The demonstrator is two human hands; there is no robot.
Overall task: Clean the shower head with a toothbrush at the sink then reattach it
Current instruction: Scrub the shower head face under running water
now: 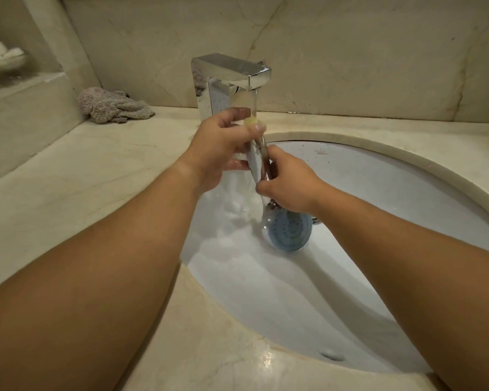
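The shower head (290, 231) hangs face-down into the white sink (378, 193), with its blue nozzle face towards me and its chrome handle pointing up at the faucet (232, 71). My left hand (220, 153) grips the upper end of the handle, where a pale yellow tip shows between the fingers. Water runs from the spout down the handle. My right hand (290, 184) is curled just above the head and pinches a thin brownish toothbrush (264, 153) that lies along the handle. Its bristles are hidden.
A crumpled grey-pink cloth (113, 107) lies on the beige marble counter (82, 176) at the back left, by the wall corner. A ledge at the far left holds blurred pale items (3, 56). The sink's overflow slot (332, 356) is near the front rim.
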